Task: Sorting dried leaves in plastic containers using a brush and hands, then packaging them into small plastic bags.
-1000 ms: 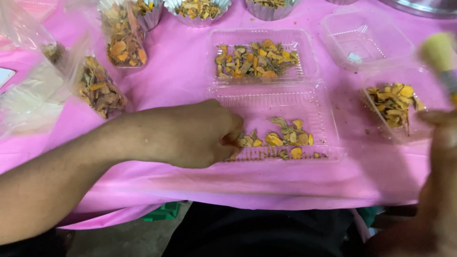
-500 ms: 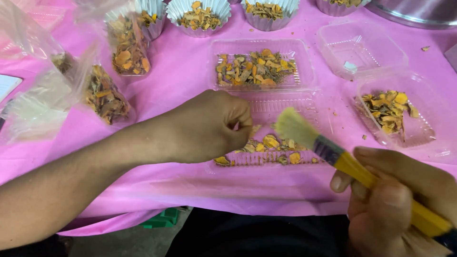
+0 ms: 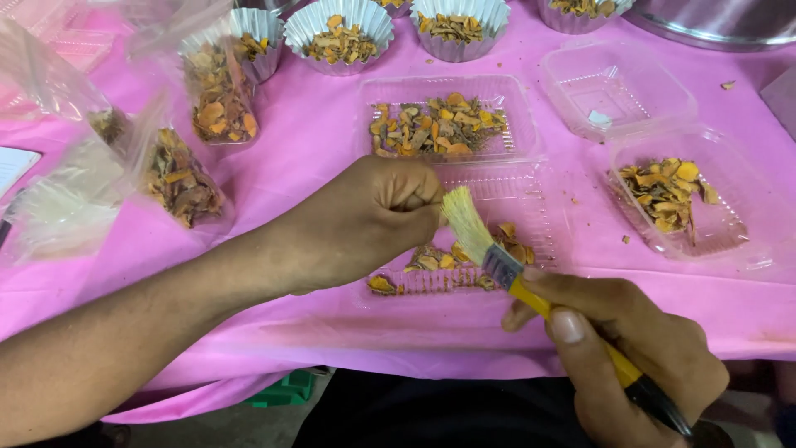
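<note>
My left hand (image 3: 369,220) is closed in a fist over the near clear plastic tray (image 3: 531,199), fingers pinched on something small that I cannot make out. My right hand (image 3: 630,348) grips a yellow-handled paintbrush (image 3: 506,270). Its pale bristles touch the fingertips of my left hand. Orange and brown dried pieces (image 3: 439,261) lie in the tray under both hands.
A second clear tray (image 3: 448,124) full of dried pieces sits behind. To the right stand an empty clear box (image 3: 618,91) and a box with dried pieces (image 3: 672,195). Foil cups (image 3: 340,33) line the back. Plastic bags (image 3: 178,170) of pieces stand on the left of the pink tablecloth (image 3: 307,141).
My right hand has brought the brush from the right edge in to my left fist; the bristles now touch my fingers. My left hand has stayed over the tray.
</note>
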